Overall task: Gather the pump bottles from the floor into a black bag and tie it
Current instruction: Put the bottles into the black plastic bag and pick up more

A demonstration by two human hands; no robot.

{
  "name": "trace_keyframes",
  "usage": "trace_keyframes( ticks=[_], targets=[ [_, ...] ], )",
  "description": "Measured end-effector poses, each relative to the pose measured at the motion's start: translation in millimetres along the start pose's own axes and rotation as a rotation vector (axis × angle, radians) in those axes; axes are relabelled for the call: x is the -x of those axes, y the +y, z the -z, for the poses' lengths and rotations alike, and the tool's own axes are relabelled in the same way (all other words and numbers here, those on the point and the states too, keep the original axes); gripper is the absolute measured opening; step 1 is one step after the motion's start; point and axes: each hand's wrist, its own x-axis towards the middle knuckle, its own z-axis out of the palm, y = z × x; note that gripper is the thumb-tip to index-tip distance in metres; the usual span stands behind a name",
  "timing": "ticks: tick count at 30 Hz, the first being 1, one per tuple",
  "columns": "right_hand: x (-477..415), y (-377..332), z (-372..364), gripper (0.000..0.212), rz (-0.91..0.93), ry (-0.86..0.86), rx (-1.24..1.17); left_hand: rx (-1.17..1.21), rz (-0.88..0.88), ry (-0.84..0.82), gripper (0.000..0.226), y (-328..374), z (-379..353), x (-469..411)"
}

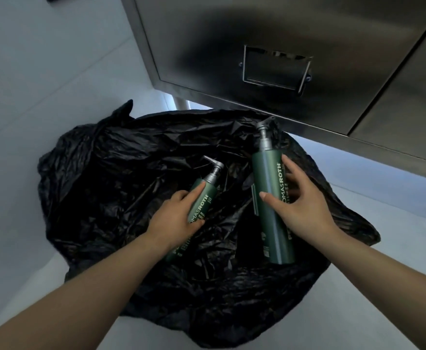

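Note:
A crumpled black bag (pixel 121 178) lies spread on the pale floor, its mouth wide. My left hand (pixel 174 218) grips a small green pump bottle (pixel 203 200) with a silver pump, held over the middle of the bag with the pump pointing away from me. My right hand (pixel 305 205) holds a larger green pump bottle (pixel 270 195) with white lettering, over the right side of the bag. Its pump head points toward the metal cabinet. The lower part of the small bottle is hidden behind my left hand and wrist.
A stainless steel cabinet (pixel 295 41) with a label holder (pixel 275 69) overhangs the far right, close above the bag's far edge. A cabinet leg (pixel 180 103) stands behind the bag. Pale floor (pixel 43 72) lies to the left.

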Motion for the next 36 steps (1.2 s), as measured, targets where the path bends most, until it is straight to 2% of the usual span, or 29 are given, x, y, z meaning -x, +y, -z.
trace_keyframes(
  ticks=[12,17,21,27,36],
  targets=[
    [-0.8,-12.0,-10.8,0.082,0.036,-0.014,0.01,-0.121,0.122,-0.083,0.088,-31.1,-15.2,3.6],
    [1.5,-19.2,-13.3,0.083,0.024,-0.014,0.007,-0.082,0.07,-0.025,0.083,-27.1,-9.8,5.5],
    [12.0,-10.7,-21.9,0.089,-0.012,-0.112,0.061,-0.204,0.047,0.041,0.077,-36.9,0.3,14.3],
    [24.8,-0.8,-36.6,0.094,-0.029,-0.228,0.157,-0.2,0.189,-0.027,0.074,-56.7,5.4,29.3],
    [23.0,6.7,-59.4,0.093,-0.047,-0.258,0.197,-0.152,0.215,-0.109,0.072,-72.0,-0.6,37.4]
  ],
)
